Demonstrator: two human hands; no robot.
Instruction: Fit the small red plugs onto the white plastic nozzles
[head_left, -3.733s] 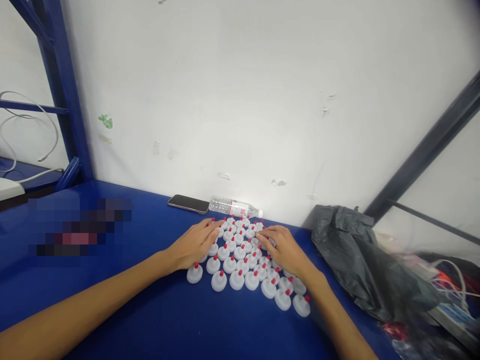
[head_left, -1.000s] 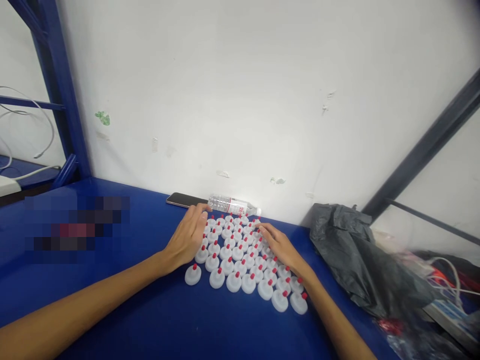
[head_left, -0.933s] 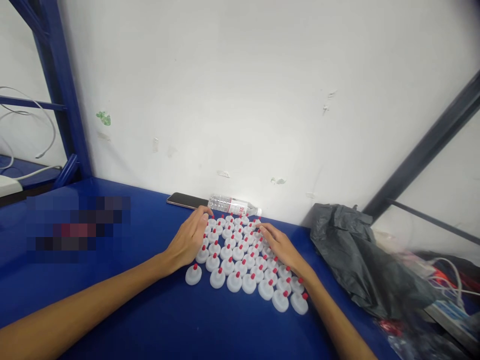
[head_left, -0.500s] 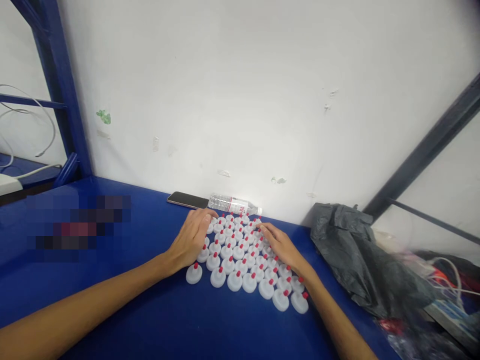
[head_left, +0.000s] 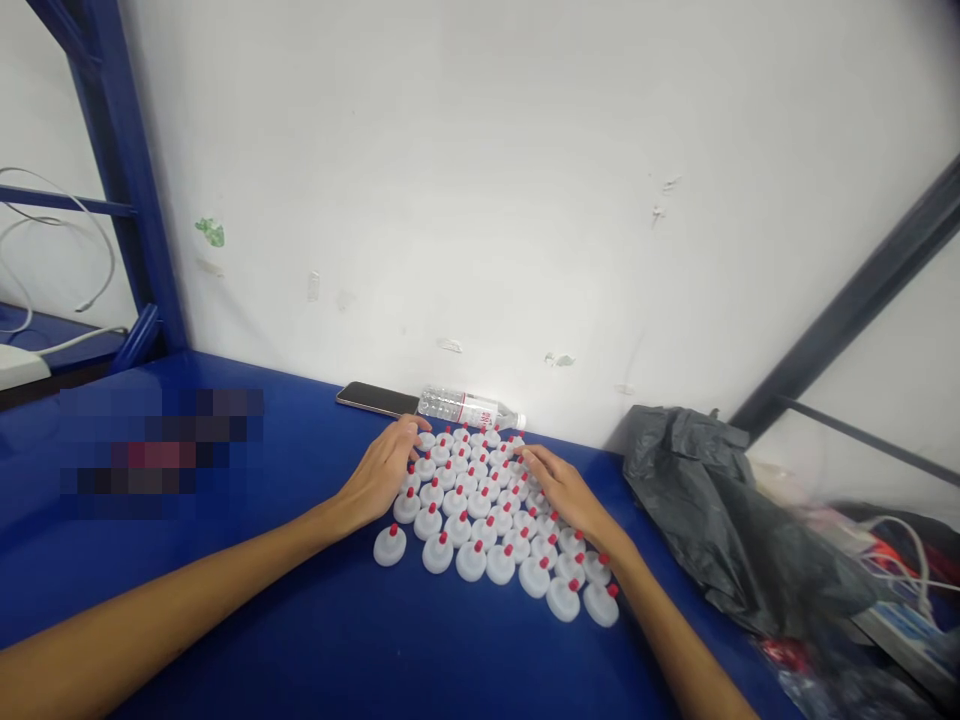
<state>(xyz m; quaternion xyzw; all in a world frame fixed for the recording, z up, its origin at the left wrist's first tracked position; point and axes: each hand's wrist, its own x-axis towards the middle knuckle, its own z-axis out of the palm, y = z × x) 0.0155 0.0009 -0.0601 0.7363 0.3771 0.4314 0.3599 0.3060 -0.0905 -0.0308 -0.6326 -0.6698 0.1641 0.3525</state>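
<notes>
Several white round caps with small red tips [head_left: 471, 560] stand upright in a close cluster on the blue tabletop [head_left: 390, 640]. My left hand [head_left: 382, 465] is at the cluster's back left edge, fingers extended and curved beside the outermost caps. Over the right side lies my right hand [head_left: 566, 490], its fingers loosely stretched out and hiding some caps beneath. Neither hand holds anything. One cap [head_left: 390, 545] sits a little apart at the front left.
Against the wall lie a phone [head_left: 377, 398] and a clear plastic bottle [head_left: 469, 408] on its side. To the right are a dark grey plastic bag [head_left: 682, 490] and cluttered items with white cables [head_left: 919, 580]. A blue metal post [head_left: 135, 180] rises at the left.
My left hand has shifted slightly left, uncovering more caps at the left edge. My right hand and the caps look nearly the same.
</notes>
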